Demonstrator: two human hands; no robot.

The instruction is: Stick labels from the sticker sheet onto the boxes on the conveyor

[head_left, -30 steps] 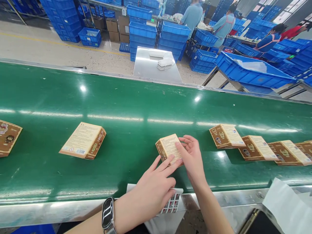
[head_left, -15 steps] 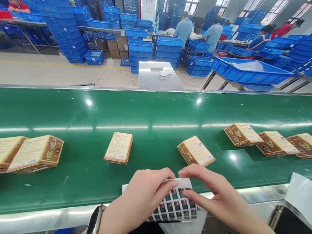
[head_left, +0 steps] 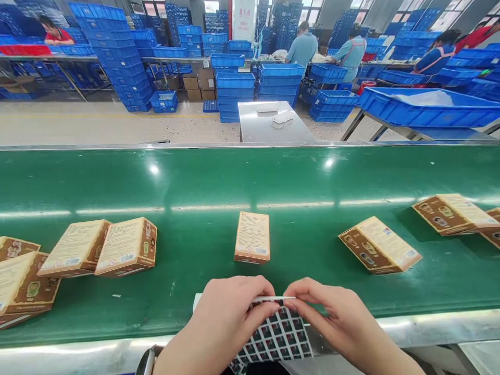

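Both my hands are at the near edge of the green conveyor belt, holding a sheet of small stickers (head_left: 279, 336) printed in a grid of dark pictures with white borders. My left hand (head_left: 230, 317) pinches the sheet's upper edge between thumb and fingers. On the same edge, close beside it, my right hand (head_left: 332, 310) has thumb and index finger closed. The top of the sheet is bent over, so its edge shows as a thin white strip. Just beyond the hands lies a brown and cream carton (head_left: 252, 234). Another carton (head_left: 380, 247) lies to the right, turned at an angle.
The green belt (head_left: 203, 182) runs across the view. More cartons lie at left (head_left: 128, 247) and far right (head_left: 455, 213). Past the belt stand a metal table (head_left: 273, 127), a large blue tray (head_left: 425, 112), stacked blue crates (head_left: 234, 96) and several people at work.
The cartons have shifted right in view, and more have appeared at left. My right hand has closed its fingers on the sheet's edge, which is now folded over. The view has turned slightly.
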